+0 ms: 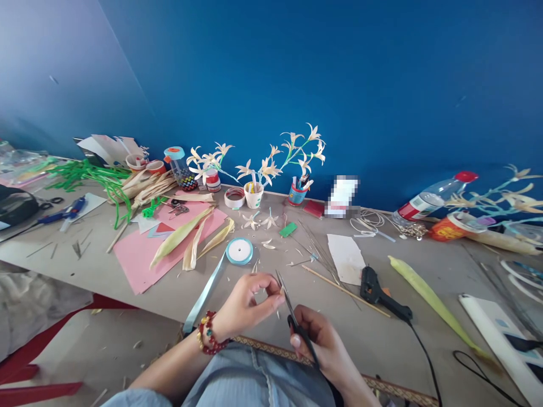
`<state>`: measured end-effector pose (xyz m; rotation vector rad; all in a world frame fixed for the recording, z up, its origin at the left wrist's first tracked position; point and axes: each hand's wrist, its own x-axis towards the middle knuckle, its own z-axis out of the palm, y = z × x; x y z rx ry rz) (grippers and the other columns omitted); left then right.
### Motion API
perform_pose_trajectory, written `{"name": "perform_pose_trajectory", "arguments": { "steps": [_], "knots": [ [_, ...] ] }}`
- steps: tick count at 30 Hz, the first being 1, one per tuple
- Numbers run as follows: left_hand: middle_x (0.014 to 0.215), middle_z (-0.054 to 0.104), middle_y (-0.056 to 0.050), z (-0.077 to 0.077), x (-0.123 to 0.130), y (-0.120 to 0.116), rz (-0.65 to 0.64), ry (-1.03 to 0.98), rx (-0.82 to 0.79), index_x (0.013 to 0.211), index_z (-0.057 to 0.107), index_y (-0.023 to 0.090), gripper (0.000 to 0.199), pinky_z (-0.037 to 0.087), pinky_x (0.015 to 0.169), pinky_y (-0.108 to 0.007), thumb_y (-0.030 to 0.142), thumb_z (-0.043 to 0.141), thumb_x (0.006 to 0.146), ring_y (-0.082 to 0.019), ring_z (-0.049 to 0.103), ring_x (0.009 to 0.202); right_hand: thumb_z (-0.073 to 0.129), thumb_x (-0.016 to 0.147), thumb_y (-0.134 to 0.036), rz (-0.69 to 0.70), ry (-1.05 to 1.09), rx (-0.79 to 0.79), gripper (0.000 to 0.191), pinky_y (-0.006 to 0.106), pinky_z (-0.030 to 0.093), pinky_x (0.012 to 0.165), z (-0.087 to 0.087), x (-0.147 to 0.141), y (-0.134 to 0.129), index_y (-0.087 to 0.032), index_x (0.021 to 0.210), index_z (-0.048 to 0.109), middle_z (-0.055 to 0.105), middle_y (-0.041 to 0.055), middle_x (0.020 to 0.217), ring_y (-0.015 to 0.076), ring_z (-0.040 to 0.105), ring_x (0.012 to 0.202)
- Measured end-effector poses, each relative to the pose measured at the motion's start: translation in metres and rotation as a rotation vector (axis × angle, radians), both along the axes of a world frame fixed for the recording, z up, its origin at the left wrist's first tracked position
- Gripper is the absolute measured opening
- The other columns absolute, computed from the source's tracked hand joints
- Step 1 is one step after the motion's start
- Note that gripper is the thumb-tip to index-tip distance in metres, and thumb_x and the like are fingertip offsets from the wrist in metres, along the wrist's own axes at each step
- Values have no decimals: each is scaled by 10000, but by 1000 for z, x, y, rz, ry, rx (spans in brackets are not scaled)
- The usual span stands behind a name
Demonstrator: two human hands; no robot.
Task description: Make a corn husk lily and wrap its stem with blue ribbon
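My right hand (324,345) grips a pair of scissors (289,302) by its black handles, blades pointing up and away from me. Beside the blades, the thumb and forefinger of my left hand (250,302) pinch a small pale piece (281,291), mostly hidden by the fingertips. A beaded bracelet (207,333) circles my left wrist. Beyond that hand lies a roll of light blue ribbon (240,251), its loose end trailing to the table's front edge. Two pale flowers (259,220) and small cut scraps lie behind the roll.
Corn husks (182,237) rest on pink paper (136,254) to the left. At the right are a black glue gun (382,291) with its cord, a green husk (432,294) and a power strip (500,339). Flower stems stand in a white cup (253,198) near the blue wall.
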<state>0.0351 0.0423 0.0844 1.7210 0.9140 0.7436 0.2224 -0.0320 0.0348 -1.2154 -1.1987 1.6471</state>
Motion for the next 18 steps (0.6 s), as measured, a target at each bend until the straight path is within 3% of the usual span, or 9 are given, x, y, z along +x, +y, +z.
{"name": "perform_pose_trajectory", "arguments": {
  "steps": [18],
  "knots": [
    [713, 643, -25, 0, -1, 3, -55, -31, -23, 703, 592, 166, 169, 425, 615, -217, 242, 594, 854, -141, 567, 675, 717, 649, -722, -13, -38, 6, 579, 210, 242, 431, -2, 2, -2, -225, 664, 420, 386, -78, 522, 84, 325, 454]
  ]
}}
